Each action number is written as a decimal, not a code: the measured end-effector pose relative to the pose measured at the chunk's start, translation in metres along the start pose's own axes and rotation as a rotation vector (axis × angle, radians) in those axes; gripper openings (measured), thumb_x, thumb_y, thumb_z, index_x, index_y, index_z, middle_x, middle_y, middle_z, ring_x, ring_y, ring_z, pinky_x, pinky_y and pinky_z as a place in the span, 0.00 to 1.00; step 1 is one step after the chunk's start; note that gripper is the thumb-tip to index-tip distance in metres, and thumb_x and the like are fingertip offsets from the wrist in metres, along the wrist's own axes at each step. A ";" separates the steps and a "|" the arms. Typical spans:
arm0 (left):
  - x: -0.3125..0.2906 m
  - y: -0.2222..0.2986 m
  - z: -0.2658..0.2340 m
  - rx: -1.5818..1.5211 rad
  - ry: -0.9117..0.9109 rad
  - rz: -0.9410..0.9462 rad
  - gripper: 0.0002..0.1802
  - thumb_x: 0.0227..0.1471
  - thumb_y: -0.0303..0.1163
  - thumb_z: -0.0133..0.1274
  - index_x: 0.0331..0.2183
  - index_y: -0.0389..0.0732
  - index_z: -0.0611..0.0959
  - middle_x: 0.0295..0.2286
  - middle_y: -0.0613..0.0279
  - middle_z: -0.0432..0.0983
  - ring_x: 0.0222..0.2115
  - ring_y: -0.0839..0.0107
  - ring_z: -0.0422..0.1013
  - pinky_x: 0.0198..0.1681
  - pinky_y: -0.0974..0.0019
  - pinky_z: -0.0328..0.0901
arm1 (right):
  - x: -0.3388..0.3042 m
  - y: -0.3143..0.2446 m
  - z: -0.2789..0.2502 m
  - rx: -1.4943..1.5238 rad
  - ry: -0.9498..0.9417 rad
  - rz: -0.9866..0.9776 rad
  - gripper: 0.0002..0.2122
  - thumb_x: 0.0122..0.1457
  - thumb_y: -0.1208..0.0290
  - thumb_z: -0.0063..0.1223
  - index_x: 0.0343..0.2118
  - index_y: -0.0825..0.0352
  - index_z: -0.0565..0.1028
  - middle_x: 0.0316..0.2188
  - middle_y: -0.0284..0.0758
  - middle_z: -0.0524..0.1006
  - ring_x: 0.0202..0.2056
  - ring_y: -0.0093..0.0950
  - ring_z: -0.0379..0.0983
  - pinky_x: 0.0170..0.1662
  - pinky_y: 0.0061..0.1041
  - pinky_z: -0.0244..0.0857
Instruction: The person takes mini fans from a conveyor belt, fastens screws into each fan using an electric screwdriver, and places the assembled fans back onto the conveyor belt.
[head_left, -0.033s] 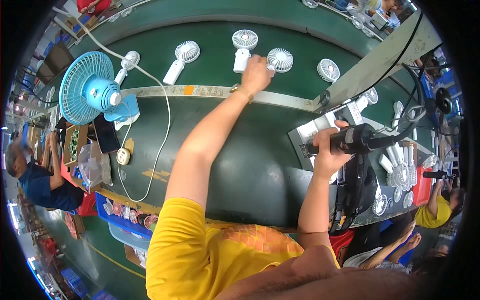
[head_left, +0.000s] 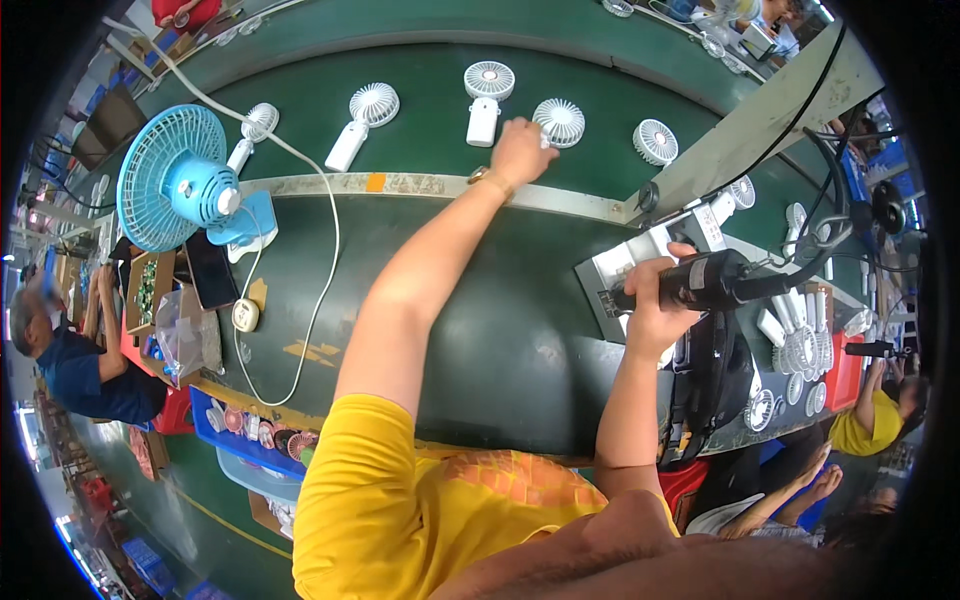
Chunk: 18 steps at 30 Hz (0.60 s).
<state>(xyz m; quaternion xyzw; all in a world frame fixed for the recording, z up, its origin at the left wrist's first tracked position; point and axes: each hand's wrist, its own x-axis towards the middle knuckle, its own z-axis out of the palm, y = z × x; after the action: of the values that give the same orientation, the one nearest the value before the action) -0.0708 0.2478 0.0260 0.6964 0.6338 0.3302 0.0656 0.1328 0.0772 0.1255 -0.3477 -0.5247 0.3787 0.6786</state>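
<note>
My left hand (head_left: 522, 155) reaches over the rail onto the green belt. Its fingers are curled at the lower left edge of a white handheld fan (head_left: 560, 122), whose handle is mostly hidden by them. Just left of that hand another white handheld fan (head_left: 484, 105) lies with its handle toward me. In my right hand (head_left: 658, 312) is a black electric screwdriver (head_left: 705, 281), its cable running off to the right. The screwdriver is held above a grey-white fixture (head_left: 603, 282) on the bench.
More handheld fans (head_left: 373, 105) lie along the belt. A blue desk fan (head_left: 190, 185) with a white cord stands at the left. A slanted metal post (head_left: 745, 120) rises at the right, beside a black bag (head_left: 715, 385) and several fan parts (head_left: 800, 350). Co-workers sit at both sides.
My left hand has shifted slightly right, closer to the fan head, and its fingers cover more of the handle. The right hand and screwdriver stay in place.
</note>
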 end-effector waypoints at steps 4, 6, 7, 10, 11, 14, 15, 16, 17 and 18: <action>0.013 0.004 0.019 0.061 -0.089 -0.161 0.26 0.34 0.33 0.60 0.38 0.32 0.72 0.35 0.44 0.69 0.39 0.51 0.66 0.45 0.57 0.62 | -0.001 0.008 -0.005 0.011 -0.003 -0.035 0.21 0.43 0.85 0.56 0.42 0.73 0.64 0.19 0.31 0.71 0.20 0.16 0.63 0.27 0.14 0.57; 0.003 0.025 0.010 -0.048 -0.021 -0.196 0.29 0.30 0.32 0.62 0.38 0.32 0.72 0.35 0.45 0.69 0.38 0.51 0.66 0.44 0.57 0.62 | 0.000 0.009 -0.009 -0.029 0.021 -0.025 0.23 0.44 0.81 0.57 0.44 0.73 0.62 0.18 0.32 0.71 0.19 0.18 0.63 0.26 0.16 0.58; -0.013 0.039 0.001 -0.254 0.013 -0.226 0.30 0.28 0.32 0.63 0.37 0.31 0.72 0.35 0.45 0.70 0.38 0.53 0.67 0.43 0.59 0.63 | 0.000 0.007 -0.009 0.124 -0.016 -0.055 0.24 0.45 0.78 0.58 0.45 0.73 0.61 0.18 0.32 0.71 0.19 0.19 0.63 0.26 0.16 0.58; -0.080 0.074 -0.039 -1.137 -0.297 -0.563 0.21 0.36 0.27 0.63 0.35 0.35 0.74 0.29 0.62 0.73 0.30 0.73 0.70 0.34 0.69 0.65 | 0.000 0.006 -0.010 0.088 -0.031 -0.072 0.33 0.46 0.54 0.62 0.46 0.72 0.57 0.16 0.33 0.66 0.18 0.20 0.61 0.22 0.20 0.58; -0.107 0.072 -0.039 -1.391 -0.318 -0.532 0.17 0.39 0.26 0.61 0.34 0.36 0.74 0.29 0.62 0.73 0.29 0.75 0.71 0.32 0.70 0.66 | -0.001 0.005 -0.009 0.108 -0.044 -0.059 0.32 0.46 0.55 0.62 0.45 0.71 0.58 0.16 0.33 0.66 0.18 0.21 0.61 0.22 0.20 0.57; -0.165 0.096 -0.058 -1.469 -0.352 -0.779 0.12 0.41 0.22 0.59 0.31 0.33 0.74 0.25 0.60 0.74 0.25 0.72 0.72 0.29 0.70 0.68 | -0.007 0.009 -0.008 0.185 -0.057 0.008 0.31 0.45 0.55 0.63 0.43 0.72 0.58 0.17 0.33 0.67 0.18 0.21 0.62 0.22 0.20 0.57; -0.184 0.096 -0.054 -1.536 -0.371 -0.789 0.12 0.42 0.22 0.58 0.32 0.32 0.74 0.26 0.58 0.74 0.26 0.72 0.72 0.30 0.69 0.68 | -0.010 0.011 -0.008 0.272 -0.083 0.034 0.31 0.45 0.57 0.64 0.42 0.74 0.59 0.17 0.34 0.69 0.18 0.22 0.63 0.23 0.20 0.58; -0.198 0.098 -0.052 -1.597 -0.365 -0.804 0.11 0.43 0.22 0.57 0.32 0.32 0.73 0.27 0.57 0.74 0.27 0.71 0.72 0.30 0.70 0.68 | -0.015 0.011 -0.003 0.323 -0.097 0.089 0.33 0.44 0.54 0.63 0.44 0.73 0.58 0.16 0.33 0.67 0.18 0.22 0.62 0.22 0.21 0.57; -0.208 0.102 -0.052 -1.622 -0.383 -0.835 0.12 0.44 0.21 0.55 0.34 0.32 0.73 0.28 0.57 0.74 0.28 0.70 0.72 0.33 0.69 0.69 | -0.019 0.012 0.000 0.324 -0.097 0.094 0.33 0.44 0.54 0.63 0.44 0.73 0.58 0.16 0.33 0.67 0.18 0.22 0.62 0.22 0.21 0.57; -0.216 0.104 -0.051 -1.647 -0.403 -0.865 0.12 0.46 0.21 0.54 0.35 0.32 0.72 0.30 0.56 0.74 0.29 0.69 0.73 0.35 0.68 0.69 | -0.024 0.013 0.001 0.412 -0.118 0.118 0.34 0.44 0.54 0.63 0.45 0.71 0.58 0.16 0.33 0.67 0.17 0.22 0.62 0.22 0.21 0.57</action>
<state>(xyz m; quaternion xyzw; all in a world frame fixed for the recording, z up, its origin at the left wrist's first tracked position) -0.0063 0.0120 0.0371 0.1801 0.3816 0.4939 0.7603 0.1258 0.0626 0.1040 -0.2090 -0.4536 0.5368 0.6800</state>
